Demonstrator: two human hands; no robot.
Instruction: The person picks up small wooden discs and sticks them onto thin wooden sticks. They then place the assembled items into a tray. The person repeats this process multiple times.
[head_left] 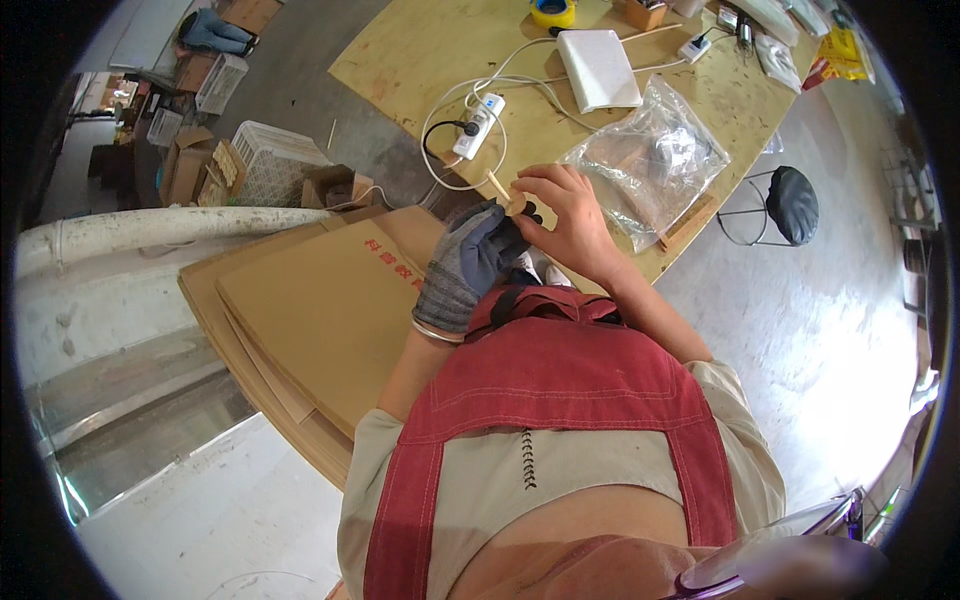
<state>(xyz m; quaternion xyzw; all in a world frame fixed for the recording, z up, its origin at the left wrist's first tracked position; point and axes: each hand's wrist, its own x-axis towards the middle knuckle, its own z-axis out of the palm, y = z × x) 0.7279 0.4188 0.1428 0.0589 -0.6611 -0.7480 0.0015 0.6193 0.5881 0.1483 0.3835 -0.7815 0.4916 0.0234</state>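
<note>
My left hand (475, 255), in a grey-and-blue knit glove, is closed around a small pale wooden-looking piece (500, 186). Its thin stick-like end points up and away from me, and a wider tan part sits lower between my hands. My right hand (570, 212) is bare, with thumb and forefinger bent in a pinch at that wider part. Gloved fingers cover the rest of the piece, so I cannot tell its exact kind. Both hands are in front of my red apron, by the near edge of the yellowish table (410, 62).
On the table are a white power strip (480, 127) with looping cables, a white box (598, 70) and a clear plastic bag (655, 150). Flat cardboard (320, 310) is stacked to my left. A black round stool (791, 205) stands right; crates (275, 160) stand far left.
</note>
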